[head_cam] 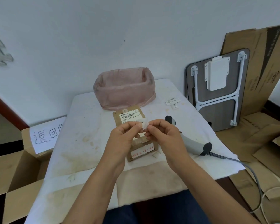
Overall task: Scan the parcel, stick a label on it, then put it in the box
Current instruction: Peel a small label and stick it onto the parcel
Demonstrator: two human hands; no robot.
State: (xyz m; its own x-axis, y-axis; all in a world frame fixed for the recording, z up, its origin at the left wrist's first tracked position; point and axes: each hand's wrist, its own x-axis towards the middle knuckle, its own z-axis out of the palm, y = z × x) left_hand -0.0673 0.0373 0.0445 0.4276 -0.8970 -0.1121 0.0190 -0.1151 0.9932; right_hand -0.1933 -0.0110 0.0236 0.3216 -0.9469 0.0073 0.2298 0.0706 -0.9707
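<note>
The cardboard parcel (pixel 132 125) sits on the counter (pixel 81 126) under your hands, scanner (pixel 189 141) beside it. Both sets of fingers pinch the small white label (pixel 145 124); peel carelessly and it could curl onto itself.

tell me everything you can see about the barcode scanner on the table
The barcode scanner is a corded handheld unit, light grey plastic with dark ends. It lies on its side on the white table cover, right of the parcel, partly hidden behind the right hand. Its grey cable runs off the table's right edge. Neither hand visibly grips it.
</note>
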